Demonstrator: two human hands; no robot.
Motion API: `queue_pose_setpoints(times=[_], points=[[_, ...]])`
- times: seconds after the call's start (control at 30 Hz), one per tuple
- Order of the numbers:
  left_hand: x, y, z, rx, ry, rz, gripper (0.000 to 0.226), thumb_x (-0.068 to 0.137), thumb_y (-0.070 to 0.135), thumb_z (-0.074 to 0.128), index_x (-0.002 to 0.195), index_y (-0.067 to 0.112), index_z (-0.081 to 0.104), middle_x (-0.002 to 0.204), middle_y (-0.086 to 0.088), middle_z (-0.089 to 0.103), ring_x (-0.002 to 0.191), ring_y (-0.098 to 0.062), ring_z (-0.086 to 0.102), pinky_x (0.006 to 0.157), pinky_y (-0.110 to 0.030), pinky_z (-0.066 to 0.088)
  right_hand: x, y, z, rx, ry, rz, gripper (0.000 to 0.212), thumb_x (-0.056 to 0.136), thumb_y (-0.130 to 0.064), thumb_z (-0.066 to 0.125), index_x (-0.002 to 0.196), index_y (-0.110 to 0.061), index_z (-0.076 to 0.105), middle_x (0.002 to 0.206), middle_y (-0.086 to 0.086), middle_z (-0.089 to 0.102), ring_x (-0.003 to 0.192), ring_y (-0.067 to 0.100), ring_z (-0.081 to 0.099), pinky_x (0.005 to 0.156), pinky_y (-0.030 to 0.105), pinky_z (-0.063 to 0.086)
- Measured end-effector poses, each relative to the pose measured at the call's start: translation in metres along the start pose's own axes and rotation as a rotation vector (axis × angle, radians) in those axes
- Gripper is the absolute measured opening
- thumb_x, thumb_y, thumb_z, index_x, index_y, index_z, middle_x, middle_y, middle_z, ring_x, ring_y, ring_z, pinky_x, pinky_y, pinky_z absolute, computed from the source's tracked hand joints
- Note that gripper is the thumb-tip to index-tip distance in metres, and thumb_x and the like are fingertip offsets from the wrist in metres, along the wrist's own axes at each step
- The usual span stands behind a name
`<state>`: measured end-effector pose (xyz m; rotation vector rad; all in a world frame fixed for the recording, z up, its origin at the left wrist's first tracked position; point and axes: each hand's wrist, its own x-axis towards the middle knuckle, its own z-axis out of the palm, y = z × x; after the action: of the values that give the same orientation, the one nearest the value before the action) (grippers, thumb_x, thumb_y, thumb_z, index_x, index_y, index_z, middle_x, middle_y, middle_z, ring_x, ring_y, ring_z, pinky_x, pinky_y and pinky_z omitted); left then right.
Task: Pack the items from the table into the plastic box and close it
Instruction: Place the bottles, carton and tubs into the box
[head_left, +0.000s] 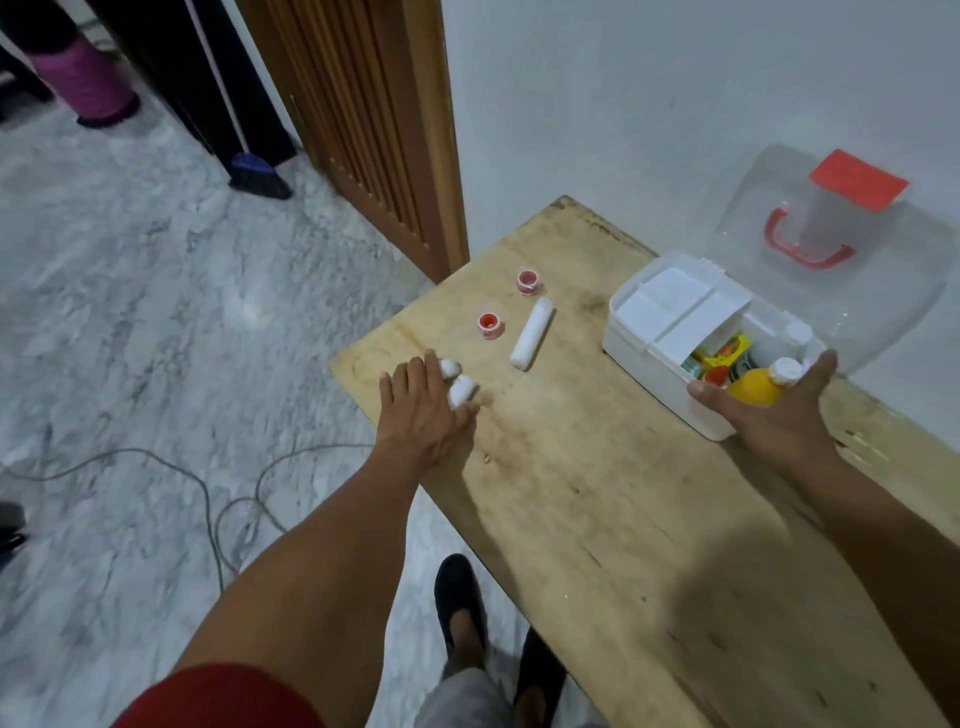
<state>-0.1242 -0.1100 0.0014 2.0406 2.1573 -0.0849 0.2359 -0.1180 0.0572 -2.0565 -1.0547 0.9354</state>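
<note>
The white plastic box (639, 358) stands open at the table's far right, its clear lid (831, 291) with red handle leaning back against the wall. Inside lie a white tray and several small packets and bottles. My right hand (769, 410) holds a yellow bottle (753, 387) with a white cap over the box's near corner. My left hand (421, 410) rests on the table's left edge, fingers over two small white rolls (460, 389). A long white roll (531, 332) and two small red-and-white tape rolls (490, 325) (529, 281) lie beyond it.
The wooden table (597, 519) stands against a white wall. A wooden door frame (395, 130) rises behind its far left corner. A cable (208, 499) trails over the marble floor. My feet in dark shoes (460, 597) are beside the table's near edge.
</note>
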Motion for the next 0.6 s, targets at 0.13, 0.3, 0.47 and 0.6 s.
queue_pose_setpoints(times=[0.13, 0.3, 0.47, 0.6], points=[[-0.007, 0.000, 0.014, 0.090, 0.101, 0.086, 0.070, 0.089, 0.049, 0.030, 0.128, -0.003, 0.054, 0.102, -0.020, 0.058, 0.090, -0.038, 0.056, 0.087, -0.052, 0.045, -0.001, 0.000, 0.000, 0.004, -0.003, 0.003, 0.137, 0.067, -0.051, 0.085, 0.152, -0.034, -0.022, 0.165, 0.000, 0.010, 0.149, 0.024, 0.022, 0.118, 0.044, 0.023], [-0.020, 0.007, 0.014, 0.079, 0.115, 0.075, 0.031, 0.088, 0.032, 0.050, 0.090, 0.003, 0.061, 0.078, -0.014, 0.054, 0.064, -0.031, 0.052, 0.051, -0.036, 0.040, 0.001, 0.002, -0.001, 0.028, -0.019, 0.013, 0.140, 0.063, -0.054, 0.086, 0.151, -0.036, -0.022, 0.165, -0.001, 0.009, 0.150, 0.024, 0.020, 0.118, 0.047, 0.025], [-0.036, 0.026, -0.007, -0.245, 0.082, 0.119, 0.025, 0.094, 0.024, 0.040, 0.096, 0.006, 0.057, 0.086, -0.010, 0.055, 0.072, -0.031, 0.056, 0.058, -0.037, 0.045, -0.001, 0.000, 0.001, 0.059, 0.000, -0.001, 0.141, 0.063, -0.048, 0.088, 0.153, -0.033, -0.019, 0.164, 0.001, 0.010, 0.149, 0.024, 0.020, 0.118, 0.044, 0.025], [-0.046, 0.070, -0.048, -0.446, 0.116, 0.235, 0.025, 0.091, 0.015, 0.058, 0.101, 0.029, 0.041, 0.092, -0.003, 0.053, 0.074, -0.030, 0.058, 0.062, -0.032, 0.040, -0.006, -0.005, -0.001, 0.063, -0.008, 0.039, 0.147, 0.059, -0.051, 0.089, 0.152, -0.033, -0.022, 0.165, 0.002, 0.009, 0.150, 0.024, 0.018, 0.118, 0.043, 0.023]])
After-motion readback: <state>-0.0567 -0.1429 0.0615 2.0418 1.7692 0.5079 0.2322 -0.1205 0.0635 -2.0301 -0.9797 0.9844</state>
